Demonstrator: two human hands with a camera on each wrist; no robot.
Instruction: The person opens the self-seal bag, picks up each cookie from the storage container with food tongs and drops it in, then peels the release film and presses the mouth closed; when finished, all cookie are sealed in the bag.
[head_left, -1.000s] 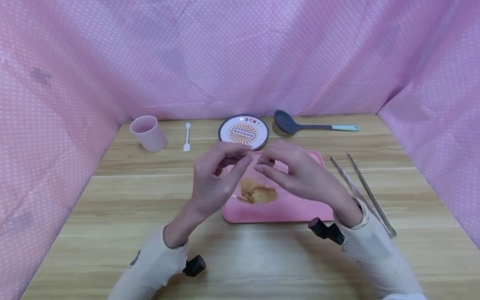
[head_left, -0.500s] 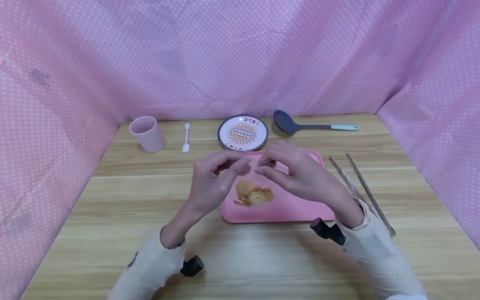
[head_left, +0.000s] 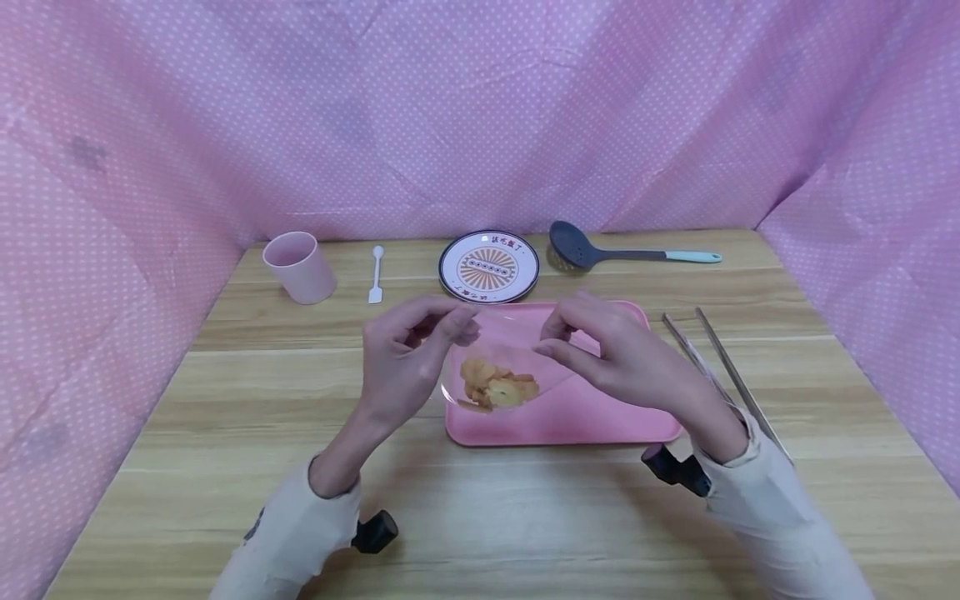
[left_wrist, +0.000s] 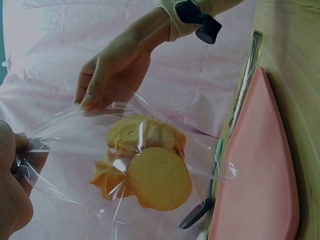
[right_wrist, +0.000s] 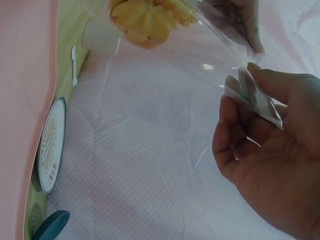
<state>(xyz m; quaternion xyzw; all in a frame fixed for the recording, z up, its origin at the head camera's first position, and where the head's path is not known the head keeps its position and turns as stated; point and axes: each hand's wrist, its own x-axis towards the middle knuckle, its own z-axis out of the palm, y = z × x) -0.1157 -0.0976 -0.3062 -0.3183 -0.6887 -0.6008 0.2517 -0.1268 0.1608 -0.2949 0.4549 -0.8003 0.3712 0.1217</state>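
Observation:
A clear plastic bag (left_wrist: 70, 132) with several golden cookies (left_wrist: 160, 177) inside hangs between my two hands. My left hand (head_left: 405, 358) pinches one upper corner of the bag between thumb and fingers. My right hand (head_left: 611, 354) pinches the bag's other upper corner, and in the right wrist view the film (right_wrist: 257, 102) folds between thumb and fingers. In the head view the cookies overlap the pink tray (head_left: 570, 429); the left wrist view shows them raised above it. One cookie is round and flat, the others have piped, ridged shapes.
At the back stand a pink cup (head_left: 300, 271), a small white spatula (head_left: 376, 275), a patterned plate (head_left: 489, 267) and a grey slotted ladle (head_left: 573, 246) with a mint handle. Metal tongs (head_left: 738, 375) lie right of the tray, partly behind the right forearm. Pink dotted cloth (head_left: 480, 108) surrounds the table.
My hands have drawn apart, the left to the left and the right slightly right, and the bag's upper edge now stretches between them. The cookies have shifted a little left.

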